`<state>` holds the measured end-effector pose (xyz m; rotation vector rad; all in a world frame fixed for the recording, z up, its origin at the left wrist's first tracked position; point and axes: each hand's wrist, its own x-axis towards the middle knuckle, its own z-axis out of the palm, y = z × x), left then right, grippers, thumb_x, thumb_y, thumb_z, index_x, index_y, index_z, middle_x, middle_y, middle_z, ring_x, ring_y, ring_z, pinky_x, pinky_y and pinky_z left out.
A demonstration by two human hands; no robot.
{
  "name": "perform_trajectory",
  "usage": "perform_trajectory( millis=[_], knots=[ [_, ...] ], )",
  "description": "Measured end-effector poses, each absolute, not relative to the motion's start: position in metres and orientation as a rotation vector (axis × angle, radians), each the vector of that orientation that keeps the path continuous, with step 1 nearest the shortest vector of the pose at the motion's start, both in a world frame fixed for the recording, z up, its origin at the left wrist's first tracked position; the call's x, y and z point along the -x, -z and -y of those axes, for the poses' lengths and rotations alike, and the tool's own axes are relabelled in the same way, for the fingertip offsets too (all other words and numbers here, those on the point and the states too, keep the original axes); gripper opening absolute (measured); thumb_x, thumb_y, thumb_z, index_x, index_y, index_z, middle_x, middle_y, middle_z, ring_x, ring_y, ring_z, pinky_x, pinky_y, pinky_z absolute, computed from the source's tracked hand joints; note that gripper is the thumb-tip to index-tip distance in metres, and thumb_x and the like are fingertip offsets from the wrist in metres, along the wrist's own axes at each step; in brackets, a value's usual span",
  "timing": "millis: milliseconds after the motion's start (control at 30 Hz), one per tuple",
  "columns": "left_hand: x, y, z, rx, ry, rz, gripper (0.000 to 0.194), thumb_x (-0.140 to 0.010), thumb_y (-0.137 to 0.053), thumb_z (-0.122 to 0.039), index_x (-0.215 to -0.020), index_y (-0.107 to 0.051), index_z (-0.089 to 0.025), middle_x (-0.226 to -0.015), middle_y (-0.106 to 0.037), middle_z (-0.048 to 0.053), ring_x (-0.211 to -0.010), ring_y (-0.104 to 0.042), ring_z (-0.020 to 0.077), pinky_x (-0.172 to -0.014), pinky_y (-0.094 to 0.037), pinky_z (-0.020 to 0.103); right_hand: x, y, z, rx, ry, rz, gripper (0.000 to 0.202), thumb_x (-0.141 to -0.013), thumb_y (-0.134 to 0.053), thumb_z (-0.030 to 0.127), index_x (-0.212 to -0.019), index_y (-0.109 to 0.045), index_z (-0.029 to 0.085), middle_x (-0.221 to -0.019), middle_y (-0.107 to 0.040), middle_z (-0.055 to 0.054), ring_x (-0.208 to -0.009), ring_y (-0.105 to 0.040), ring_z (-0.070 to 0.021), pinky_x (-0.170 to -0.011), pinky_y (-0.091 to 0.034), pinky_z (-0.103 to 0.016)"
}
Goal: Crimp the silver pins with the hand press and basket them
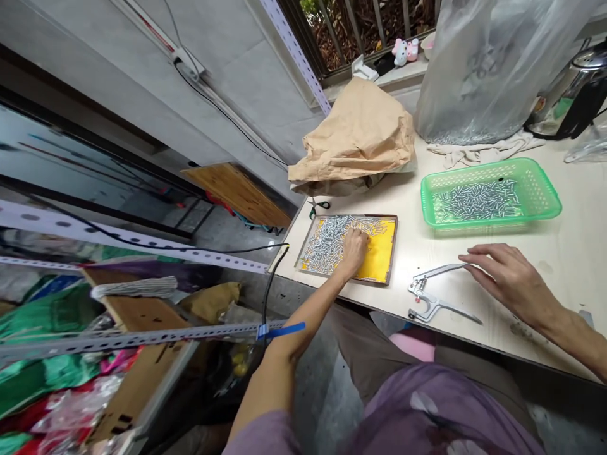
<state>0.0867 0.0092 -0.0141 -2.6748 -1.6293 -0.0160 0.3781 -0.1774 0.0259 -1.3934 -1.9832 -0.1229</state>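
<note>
My left hand (355,248) reaches down into a shallow tray (394,251) with a yellow bottom. Its fingers are curled at the edge of a heap of small silvery metal pins (325,245); whether a pin is between the fingertips is hidden. The pins cover the tray's left and far part, and bare yellow shows at the right. My right hand (515,278) pinches the end of the upper handle of metal hand pliers (434,303), which look like snap-fastener pliers. Their handles are spread, and a small spring sits near the jaw. The lower handle points toward the table's front edge.
A green basket (545,208) holding more metal pins stands behind my right hand. Beyond the tray are scissors (320,205) and a brown paper bag (360,136). A large plastic bag (484,76), a cloth (488,150) and a kettle (564,95) line the back.
</note>
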Motion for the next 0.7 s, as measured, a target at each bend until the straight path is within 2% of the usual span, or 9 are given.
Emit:
perform_trajectory(
  millis=[233, 300, 400, 467, 567, 700],
  knots=[
    [-0.088, 0.0, -0.021, 2.698, -0.055, 1.742, 0.019, -0.085, -0.051, -0.008, -0.078, -0.067, -0.015, -0.087, -0.067, 0.012, -0.093, -0.055, 0.0248, -0.083, -0.044, 0.036, -0.392, -0.017, 0.2, 1.426, -0.027, 1.921, 0.022, -0.095, -0.05, 0.022, -0.109, -0.066, 0.029, -0.098, -0.068, -0.005, -0.092, -0.065, -0.0231, -0.078, -0.053, -0.04],
    [-0.091, -0.007, -0.014, 2.736, 0.052, 1.748, 0.017, -0.084, -0.052, -0.008, -0.077, -0.067, -0.016, -0.089, -0.068, 0.012, -0.095, -0.056, 0.0254, -0.086, -0.044, 0.037, -0.39, -0.017, 0.206, 1.439, -0.056, 1.903, 0.02, -0.096, -0.049, 0.022, -0.106, -0.066, 0.027, -0.098, -0.068, -0.006, -0.092, -0.065, -0.0226, -0.08, -0.053, -0.039],
    [-0.1, -0.018, 0.016, 2.886, 0.407, 1.858, 0.012, -0.084, -0.057, -0.015, -0.079, -0.068, -0.018, -0.088, -0.07, 0.008, -0.09, -0.059, 0.0224, -0.085, -0.046, 0.035, -0.384, -0.015, 0.214, 1.461, -0.123, 1.915, 0.02, -0.097, -0.048, 0.022, -0.104, -0.066, 0.024, -0.096, -0.068, -0.007, -0.09, -0.065, -0.0219, -0.079, -0.053, -0.038],
    [-0.107, -0.021, 0.048, 3.059, 0.61, 2.092, 0.009, -0.082, -0.062, -0.023, -0.08, -0.07, -0.018, -0.083, -0.07, 0.005, -0.078, -0.06, 0.018, -0.076, -0.048, 0.031, -0.38, -0.013, 0.218, 1.484, -0.191, 1.923, 0.021, -0.097, -0.047, 0.022, -0.103, -0.067, 0.023, -0.096, -0.068, -0.008, -0.09, -0.065, -0.0218, -0.078, -0.053, -0.037],
    [-0.119, -0.016, 0.096, 3.257, 0.663, 2.625, 0.023, -0.074, -0.072, -0.037, -0.081, -0.072, -0.015, -0.074, -0.069, 0.003, -0.061, -0.056, 0.0128, -0.056, -0.043, 0.024, -0.373, -0.006, 0.224, 1.491, -0.287, 1.918, 0.024, -0.098, -0.045, 0.023, -0.101, -0.068, 0.022, -0.097, -0.068, -0.009, -0.091, -0.065, -0.0219, -0.078, -0.053, -0.038],
    [-0.127, 0.0, 0.134, 3.021, 0.668, 3.212, 0.041, -0.058, -0.082, -0.049, -0.074, -0.071, -0.013, -0.062, -0.066, 0.001, -0.05, -0.048, 0.0081, -0.048, -0.035, 0.021, -0.363, 0.001, 0.229, 1.482, -0.337, 1.91, 0.024, -0.098, -0.045, 0.023, -0.1, -0.069, 0.02, -0.096, -0.069, -0.009, -0.091, -0.064, -0.0223, -0.078, -0.053, -0.039]
  ],
)
